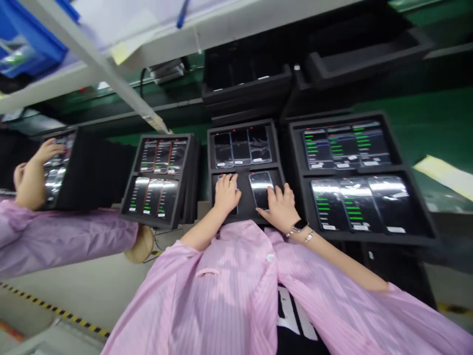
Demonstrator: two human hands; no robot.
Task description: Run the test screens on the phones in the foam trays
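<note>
In front of me lies a black foam tray (244, 173) holding smartphones in two rows. My left hand (226, 195) rests over a phone in the lower left slot, fingers stretched out and covering most of it. Beside the other lower phone (260, 183), with its dark glossy screen, is my right hand (281, 208). Its fingers are spread; the thumb and fingertips are at that phone's right edge, apparently touching it. Between those two phones the tray floor shows. Three dark phones (242, 146) with white labels fill the upper row.
A tray (410, 207) of phones with green lines on screen stands on the right. Another phone tray (181, 185) sits on the left. Further left, a co-worker's hands (39, 160) are at a dark stack. Black bins (247, 81) and a shelf edge (236, 37) lie beyond.
</note>
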